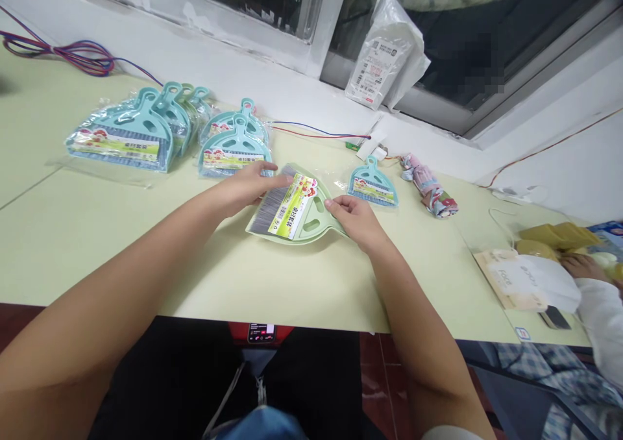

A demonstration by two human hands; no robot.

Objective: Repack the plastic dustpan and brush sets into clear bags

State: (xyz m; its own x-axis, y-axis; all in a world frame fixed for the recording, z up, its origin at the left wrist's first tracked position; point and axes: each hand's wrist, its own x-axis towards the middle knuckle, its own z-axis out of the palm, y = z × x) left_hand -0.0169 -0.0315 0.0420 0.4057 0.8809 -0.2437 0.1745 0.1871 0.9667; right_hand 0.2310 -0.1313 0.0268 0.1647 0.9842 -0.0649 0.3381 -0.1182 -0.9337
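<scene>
Green dustpan (315, 222) over the counter (292, 284), gripped by its handle in the right hand (359, 219) and pinched at the bristle end by the left hand (249, 183). Possible mishap: loss of the brush (273, 207) through a loosened grip or steep tilt.

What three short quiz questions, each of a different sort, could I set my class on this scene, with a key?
1. The left hand and right hand meet a pale green plastic dustpan-and-brush set. Which grips its handle end? A) left B) right C) neither
2. True or false: the pink patterned fabric bundle lies right of the nearest light-blue plastic dustpan set.
3. Complete: the thin coiled wires are ____ and ____.

Key: 1 B; 2 true; 3 red, blue.
</scene>
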